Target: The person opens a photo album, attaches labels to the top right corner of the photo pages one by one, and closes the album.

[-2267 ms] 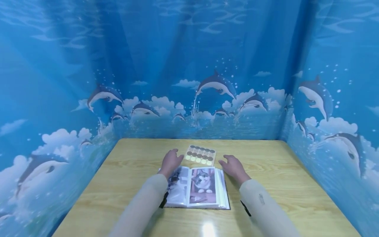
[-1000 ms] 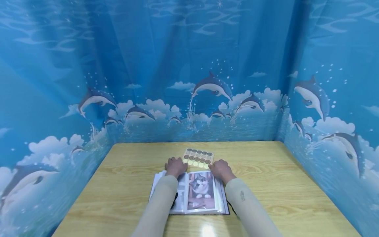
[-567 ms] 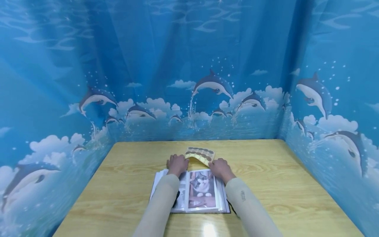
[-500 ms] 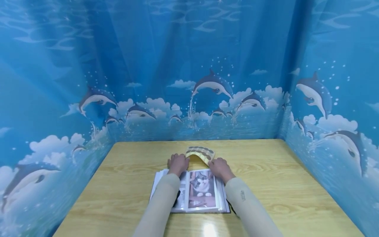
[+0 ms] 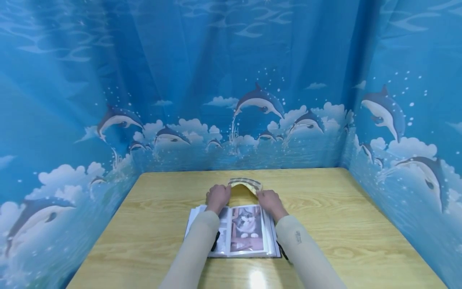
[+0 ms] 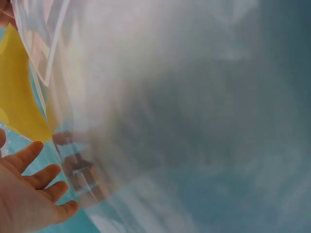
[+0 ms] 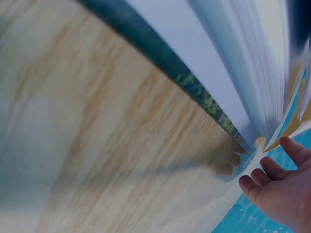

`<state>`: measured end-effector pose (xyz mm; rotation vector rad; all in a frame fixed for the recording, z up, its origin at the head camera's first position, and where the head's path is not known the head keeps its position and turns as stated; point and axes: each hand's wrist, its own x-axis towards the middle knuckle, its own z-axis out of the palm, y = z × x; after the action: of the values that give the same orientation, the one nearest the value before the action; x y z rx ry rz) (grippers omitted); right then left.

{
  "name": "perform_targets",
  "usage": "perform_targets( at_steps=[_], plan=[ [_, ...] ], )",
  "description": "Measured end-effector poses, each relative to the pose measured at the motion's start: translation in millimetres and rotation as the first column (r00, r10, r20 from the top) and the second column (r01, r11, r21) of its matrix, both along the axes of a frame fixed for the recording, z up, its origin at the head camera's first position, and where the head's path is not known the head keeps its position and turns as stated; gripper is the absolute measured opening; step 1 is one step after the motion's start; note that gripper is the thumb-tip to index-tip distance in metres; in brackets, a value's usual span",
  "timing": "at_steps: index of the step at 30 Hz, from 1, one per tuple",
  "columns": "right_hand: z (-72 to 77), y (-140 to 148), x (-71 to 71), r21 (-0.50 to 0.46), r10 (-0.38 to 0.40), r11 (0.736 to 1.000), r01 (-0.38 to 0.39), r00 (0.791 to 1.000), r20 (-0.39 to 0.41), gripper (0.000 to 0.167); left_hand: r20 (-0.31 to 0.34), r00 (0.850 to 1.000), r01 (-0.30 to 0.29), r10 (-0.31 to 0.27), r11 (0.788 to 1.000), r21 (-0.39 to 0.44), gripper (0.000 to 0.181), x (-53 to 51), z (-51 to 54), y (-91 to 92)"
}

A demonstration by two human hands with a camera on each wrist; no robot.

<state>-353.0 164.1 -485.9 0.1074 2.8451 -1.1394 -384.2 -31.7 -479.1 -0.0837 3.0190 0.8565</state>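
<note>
A sheet of round stickers point(image 5: 246, 182), with dark and pale dots in rows and a yellow underside, is bent into an arch behind an open photo album point(image 5: 228, 241). My left hand point(image 5: 218, 196) pinches its near left corner. Its near right corner is pinched by my right hand point(image 5: 270, 202). The left wrist view shows the yellow underside by the left hand point(image 6: 26, 199), whose outer fingers are spread; its thumb is mostly out of sight. In the right wrist view the right hand point(image 7: 284, 194) is beside the album's page edges point(image 7: 243, 63), with the sheet's yellow edge at its fingertips.
The album lies on a wood-grain table point(image 5: 343, 224), its right page showing a cat photo point(image 5: 247, 230). Glossy clear sleeves fill much of the left wrist view. Blue dolphin-print curtains point(image 5: 202, 100) enclose the back and both sides.
The sticker sheet lay flat at first. Both hands moved inward over the album's far edge, took its near corners and raised that edge, so the sheet now arches upward.
</note>
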Motion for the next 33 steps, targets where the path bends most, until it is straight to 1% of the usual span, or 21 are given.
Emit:
perform_targets(
  at_steps=[2,4,6,8,11,15,20,24,27,31,33],
  plan=[
    [-1.4,0.9,-0.4,0.003,0.003,1.0,-0.003,1.0,-0.014,0.05,-0.016,1.0,-0.009,0.009,0.999,0.035,0.051,1.4,0.4,-0.1],
    [-2.2,1.4,-1.0,0.002,0.004,1.0,-0.004,1.0,-0.018,0.05,-0.021,1.0,-0.019,0.02,0.998,0.059,0.049,2.4,0.9,0.3],
    [-3.1,1.4,-1.3,0.004,-0.005,1.0,0.005,0.999,-0.038,0.049,-0.02,0.999,-0.043,0.045,0.995,0.088,0.043,3.4,0.8,1.3],
    [-3.4,1.2,-1.4,0.001,-0.015,1.0,0.015,0.999,-0.038,0.048,-0.014,0.998,-0.064,0.066,0.991,0.115,0.039,3.7,0.7,2.3],
    [-3.3,1.0,-1.5,-0.012,-0.037,0.999,0.036,0.998,-0.041,0.046,-0.005,0.996,-0.092,0.095,0.981,0.168,0.04,3.3,-0.3,3.2],
    [-2.0,1.2,-0.3,-0.042,-0.063,0.997,0.061,0.997,-0.04,0.047,-0.004,0.995,-0.098,0.101,0.971,0.216,0.042,2.5,-0.3,2.5],
    [-0.5,0.6,2.1,-0.067,-0.082,0.995,0.079,0.996,-0.041,0.051,-0.031,0.996,-0.078,0.088,0.967,0.244,0.042,3.0,1.0,0.8],
    [-0.7,0.2,3.0,-0.077,-0.087,0.994,0.083,0.995,-0.046,0.053,-0.046,0.995,-0.072,0.087,0.96,0.27,0.04,3.7,1.9,-0.1],
    [-0.5,0.6,3.2,-0.109,-0.104,0.989,0.097,0.993,-0.054,0.055,-0.073,0.993,-0.064,0.09,0.952,0.298,0.037,4.5,3.0,0.0],
    [0.0,2.4,4.0,-0.15,-0.136,0.981,0.123,0.988,-0.077,0.058,-0.118,0.99,-0.034,0.078,0.941,0.337,0.035,5.6,4.9,0.6],
    [0.4,2.9,5.0,-0.179,-0.154,0.974,0.139,0.985,-0.075,0.058,-0.133,0.989,-0.022,0.073,0.937,0.35,0.034,5.9,5.5,1.1]
  ],
)
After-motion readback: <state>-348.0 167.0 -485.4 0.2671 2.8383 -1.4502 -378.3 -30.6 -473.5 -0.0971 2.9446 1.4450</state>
